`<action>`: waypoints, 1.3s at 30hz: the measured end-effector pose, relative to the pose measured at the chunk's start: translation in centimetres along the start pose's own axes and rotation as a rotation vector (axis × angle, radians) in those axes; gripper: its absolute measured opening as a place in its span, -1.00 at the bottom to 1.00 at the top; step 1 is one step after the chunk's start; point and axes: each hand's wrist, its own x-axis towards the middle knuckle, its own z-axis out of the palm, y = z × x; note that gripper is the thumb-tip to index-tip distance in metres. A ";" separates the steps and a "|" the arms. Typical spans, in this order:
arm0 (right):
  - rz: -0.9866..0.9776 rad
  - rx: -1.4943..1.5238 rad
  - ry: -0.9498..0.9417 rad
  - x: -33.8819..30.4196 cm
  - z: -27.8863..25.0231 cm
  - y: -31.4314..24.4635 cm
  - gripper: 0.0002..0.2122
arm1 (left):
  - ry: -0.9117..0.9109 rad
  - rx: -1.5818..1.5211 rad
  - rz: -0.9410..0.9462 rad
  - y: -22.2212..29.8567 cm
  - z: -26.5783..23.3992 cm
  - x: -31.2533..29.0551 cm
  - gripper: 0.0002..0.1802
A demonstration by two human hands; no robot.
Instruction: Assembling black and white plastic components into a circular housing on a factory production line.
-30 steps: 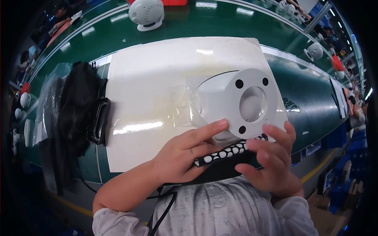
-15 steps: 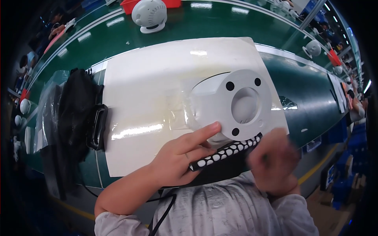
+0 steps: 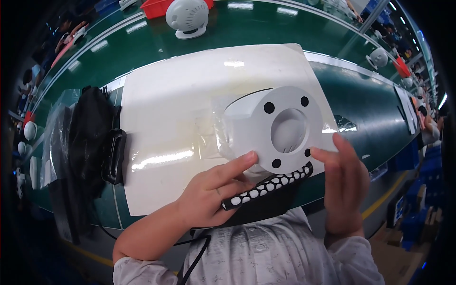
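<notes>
A white fan-like appliance point(image 3: 240, 124) lies on its side on a pale sheet, its round base point(image 3: 312, 118) facing up toward me. Near the base's rim sit several round black foot pads point(image 3: 269, 108), around a round recess. My left hand point(image 3: 209, 192) grips a curled black strip with white round spots point(image 3: 266, 187), held along the near side of the base; its index finger reaches to the base's edge. A fingertip of my right hand point(image 3: 346, 183) touches the lower right pad point(image 3: 308, 152), and its other fingers are stretched upward.
The pale sheet point(image 3: 166, 104) covers part of the green bench. At left lie a black bag point(image 3: 90, 128), clear plastic and a black handle-like part point(image 3: 114, 156). Another white fan point(image 3: 187, 19) stands beyond, by a red bin point(image 3: 154, 8). People are at the far edges.
My right hand has come up from beside the strip to the base. A black pad now shows at the lower right, where none was visible before. The left hand keeps its grip.
</notes>
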 end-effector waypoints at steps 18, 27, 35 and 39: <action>0.830 0.908 -0.080 5.9 -1.4 0.6 -0.77 | -0.024 -0.032 0.004 2.9 -2.9 1.8 -0.73; 0.403 -0.166 0.063 17.7 6.4 8.5 -0.86 | -0.064 -0.137 -0.169 4.3 -8.1 1.4 -0.79; 0.385 -0.486 -0.093 23.3 12.1 10.6 -0.83 | -0.007 -0.368 -0.344 6.1 -11.0 1.4 -0.80; 0.233 -0.459 -0.302 25.7 15.6 12.3 -0.79 | -0.031 -0.388 -0.309 4.7 -12.3 1.2 -0.81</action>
